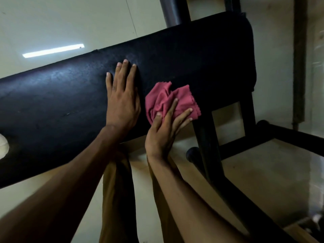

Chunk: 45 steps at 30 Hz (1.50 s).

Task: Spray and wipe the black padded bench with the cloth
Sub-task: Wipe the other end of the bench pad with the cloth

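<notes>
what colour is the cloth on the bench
The cloth is pinkish red, seen in the head view, pressed under the right hand.

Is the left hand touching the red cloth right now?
Apart. The head view shows the left hand flat on the black bench, with a strip of bare padding between it and the red cloth.

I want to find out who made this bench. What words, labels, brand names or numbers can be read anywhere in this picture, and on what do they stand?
None can be read.
Black padded bench: plain, no label or brand shows.
Red cloth under the right hand: no tag or print.
Black metal frame: no plate or sticker in view.
Left hand lies flat on the pad and may cover a bit of it.
</notes>
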Available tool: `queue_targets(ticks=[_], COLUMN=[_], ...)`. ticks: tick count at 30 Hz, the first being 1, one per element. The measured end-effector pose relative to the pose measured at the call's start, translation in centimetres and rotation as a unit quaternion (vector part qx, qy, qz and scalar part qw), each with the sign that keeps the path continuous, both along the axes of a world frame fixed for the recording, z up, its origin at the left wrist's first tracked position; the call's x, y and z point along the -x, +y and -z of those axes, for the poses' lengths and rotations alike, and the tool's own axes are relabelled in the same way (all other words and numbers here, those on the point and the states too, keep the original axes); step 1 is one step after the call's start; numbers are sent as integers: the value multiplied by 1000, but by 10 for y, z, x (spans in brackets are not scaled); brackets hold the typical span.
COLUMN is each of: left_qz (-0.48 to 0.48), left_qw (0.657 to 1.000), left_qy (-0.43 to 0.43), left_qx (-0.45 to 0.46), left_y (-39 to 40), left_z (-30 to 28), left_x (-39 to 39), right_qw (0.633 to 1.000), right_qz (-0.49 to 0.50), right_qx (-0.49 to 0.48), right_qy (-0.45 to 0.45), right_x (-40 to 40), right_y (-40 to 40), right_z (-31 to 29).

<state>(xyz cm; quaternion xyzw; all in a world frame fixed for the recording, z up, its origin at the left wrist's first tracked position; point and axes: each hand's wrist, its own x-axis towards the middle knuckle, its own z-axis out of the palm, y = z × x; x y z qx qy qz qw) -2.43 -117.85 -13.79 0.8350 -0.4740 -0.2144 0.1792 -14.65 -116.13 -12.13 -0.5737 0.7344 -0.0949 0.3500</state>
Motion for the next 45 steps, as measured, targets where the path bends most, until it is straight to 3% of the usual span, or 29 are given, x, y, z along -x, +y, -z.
queue_targets(ticks=[5, 10, 13, 15, 17, 20, 22, 24, 27, 28, 31, 35, 39, 45], left_qz=[25, 39, 34, 30, 28, 38, 49, 58, 58, 56, 58, 70, 62, 65], left_qw=[1000, 999, 999, 999, 999, 999, 999, 998, 998, 998, 998, 997, 998, 998], left_qy=[12, 26, 19, 15, 18, 22, 19, 19, 17, 15, 9, -12, -22, 13], left_qx=[1, 20, 16, 11, 7, -7, -8, -4, -7, -9, -13, -19, -17, -5], left_y=[4, 10, 9, 8, 9, 11, 12, 13, 13, 13, 15, 13, 11, 12], left_z=[-8, -10, -10, -10, -9, -7, -6, -6, -6, -6, -5, -1, 1, -4], left_x=[-9, -13, -11, -9, -9, -12, -15, -16, -16, -16, -18, -13, -8, -18], right_qw=[991, 979, 973, 960, 928, 826, 767, 756, 824, 825, 769, 702, 680, 600], right_qz=[-88, -53, -75, -161, -308, -532, -611, -614, -516, -514, -588, -633, -659, -734], right_qx=[37, 57, 61, 83, 99, 86, 111, 136, 148, 152, 183, 224, 206, 252], right_qy=[93, 188, 209, 216, 184, 164, 161, 180, 183, 176, 171, 238, 245, 193], right_x=[42, 60, 51, 45, 43, 57, 77, 96, 125, 132, 139, 128, 95, 62], right_y=[-64, -164, -155, -118, -69, -20, -32, -58, -91, -98, -117, -131, -117, -96], right_z=[0, 7, 11, 11, 11, 18, 21, 22, 14, 13, 16, 22, 23, 31])
